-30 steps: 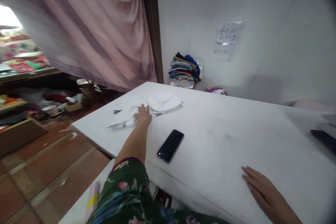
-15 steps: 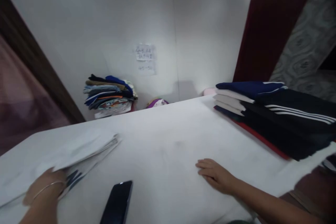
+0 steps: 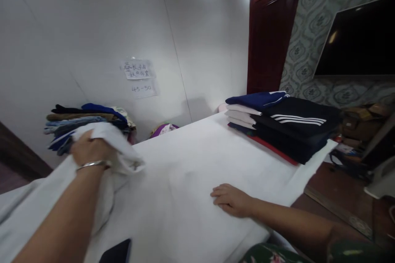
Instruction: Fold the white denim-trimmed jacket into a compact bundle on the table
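Observation:
My left hand (image 3: 92, 148), with a silver bangle at its wrist, is closed on a white garment (image 3: 121, 150). It holds part of the cloth up off the table, at the left side. Folds of the garment hang below the hand and spread over the table's left end, partly behind my forearm; its kind cannot be made out. My right hand (image 3: 231, 200) rests palm down on the white tabletop (image 3: 185, 172), fingers stretched out, with nothing in it. A dark phone (image 3: 116, 251) lies at the near edge, cut off by the frame.
Folded dark clothes with white stripes (image 3: 286, 127) are stacked at the table's right. Beyond the far edge stands another clothes pile (image 3: 86, 117), beside a purple and white bundle (image 3: 165, 129). Handwritten paper (image 3: 140, 78) is stuck to the wall. Boxes (image 3: 359, 121) stand at the right.
My left hand has lifted the white garment up and away from me, off the near left of the table. My right hand stays on the tabletop. The view has turned to the right.

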A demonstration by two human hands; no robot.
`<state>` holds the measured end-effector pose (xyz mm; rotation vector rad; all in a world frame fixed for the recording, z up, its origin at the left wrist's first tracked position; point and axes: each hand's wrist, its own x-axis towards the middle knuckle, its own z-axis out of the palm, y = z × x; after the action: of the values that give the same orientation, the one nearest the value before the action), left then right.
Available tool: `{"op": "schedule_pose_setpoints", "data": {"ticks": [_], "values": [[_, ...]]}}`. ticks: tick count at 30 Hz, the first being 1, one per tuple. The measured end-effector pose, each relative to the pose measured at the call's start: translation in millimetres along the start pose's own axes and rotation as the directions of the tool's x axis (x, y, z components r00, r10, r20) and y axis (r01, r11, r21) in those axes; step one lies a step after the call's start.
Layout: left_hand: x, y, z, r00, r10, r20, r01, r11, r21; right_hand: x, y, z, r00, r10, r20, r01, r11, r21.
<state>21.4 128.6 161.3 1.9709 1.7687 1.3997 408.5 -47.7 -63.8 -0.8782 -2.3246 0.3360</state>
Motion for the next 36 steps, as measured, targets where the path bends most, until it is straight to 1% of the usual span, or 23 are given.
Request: {"op": "schedule_pose_setpoints", "data": {"ticks": [1,2,3,4,6,7,8,9,11,12,13,14,15,16,18,20,23,26,27,29,31,33,36], "values": [[-6.1,21.3,19.7,0.996,-0.014,-0.093,0.015,1.000,0.015,-0.5,1.1,0.6,1.000,-0.003,-0.007,0.003,1.000,0.005],[-15.3,42.6,40.5,0.982,0.005,-0.190,-0.005,1.000,-0.003,-1.3,2.8,1.6,1.000,-0.005,-0.008,0.006,1.000,0.016],[-27.3,63.2,62.2,0.989,0.072,-0.131,-0.079,0.996,-0.049,-2.4,5.0,2.9,1.000,-0.007,-0.005,0.007,0.999,0.038],[-41.7,82.2,84.7,0.987,0.155,-0.032,-0.157,0.983,-0.100,-3.8,7.9,4.6,1.000,-0.003,-0.003,0.003,0.997,0.077],[-75.6,113.4,130.9,0.972,0.225,0.069,-0.215,0.969,-0.124,-6.6,15.6,7.9,0.998,0.062,-0.029,-0.054,0.973,0.224],[-94.0,124.9,153.7,0.962,0.252,0.110,-0.237,0.963,-0.129,-7.7,19.9,9.2,0.989,0.136,-0.052,-0.110,0.932,0.345],[-112.7,133.8,175.8,0.947,0.281,0.157,-0.262,0.956,-0.136,-8.4,24.3,9.8,0.968,0.239,-0.074,-0.174,0.856,0.487],[-131.4,140.1,196.3,0.918,0.332,0.217,-0.303,0.940,-0.156,-8.8,28.3,9.6,0.933,0.354,-0.071,-0.233,0.741,0.630],[-168.4,146.7,230.3,0.785,0.527,0.327,-0.449,0.847,-0.286,-8.9,34.9,6.3,0.840,0.542,-0.023,-0.273,0.460,0.845],[-186.1,147.9,242.8,0.733,0.577,0.360,-0.482,0.815,-0.322,-9.1,37.1,3.5,0.800,0.600,-0.002,-0.253,0.341,0.906],[-203.0,148.4,251.8,0.716,0.586,0.380,-0.486,0.809,-0.331,-9.7,38.7,0.3,0.768,0.641,0.006,-0.220,0.254,0.942],[-218.5,148.5,257.3,0.713,0.579,0.395,-0.481,0.814,-0.326,-10.6,39.7,-3.0,0.744,0.669,0.005,-0.185,0.199,0.962],[-232.5,148.5,259.6,0.716,0.565,0.410,-0.467,0.824,-0.319,-11.8,40.3,-5.9,0.728,0.685,0.003,-0.159,0.164,0.974],[-244.5,148.5,258.9,0.733,0.536,0.420,-0.443,0.844,-0.303,-13.0,40.7,-8.3,0.718,0.696,0.007,-0.143,0.139,0.980],[-262.4,149.1,250.8,0.771,0.472,0.428,-0.390,0.881,-0.268,-15.1,41.5,-11.5,0.711,0.702,0.033,-0.141,0.097,0.985],[-272.0,148.9,236.8,0.802,0.426,0.418,-0.352,0.903,-0.245,-15.8,43.1,-13.4,0.710,0.702,0.054,-0.140,0.066,0.988],[-271.1,139.8,211.6,0.855,0.385,0.348,-0.323,0.919,-0.224,-15.2,45.8,-17.3,0.710,0.702,0.058,-0.085,0.004,0.996],[-253.4,114.0,184.2,0.931,0.315,0.185,-0.299,0.948,-0.110,-14.3,45.7,-25.0,0.733,0.680,0.028,0.013,-0.055,0.998],[-244.7,102.6,174.5,0.947,0.297,0.125,-0.293,0.955,-0.049,-14.0,44.8,-28.4,0.740,0.673,0.005,0.045,-0.057,0.997],[-225.4,79.6,154.9,0.959,0.278,0.046,-0.282,0.955,0.095,-13.4,42.0,-35.9,0.737,0.675,-0.043,0.096,-0.041,0.995],[-205.6,60.0,136.4,0.969,0.245,0.039,-0.247,0.935,0.255,-12.8,39.0,-43.0,0.725,0.686,-0.059,0.117,-0.038,0.992],[-187.1,45.7,121.8,0.981,0.181,0.065,-0.192,0.890,0.413,-12.4,36.6,-48.1,0.721,0.691,-0.050,0.133,-0.066,0.989],[-164.1,30.1,111.1,0.993,0.042,0.114,-0.102,0.796,0.597,-12.2,33.3,-50.1,0.709,0.705,-0.023,0.146,-0.115,0.983]]}}
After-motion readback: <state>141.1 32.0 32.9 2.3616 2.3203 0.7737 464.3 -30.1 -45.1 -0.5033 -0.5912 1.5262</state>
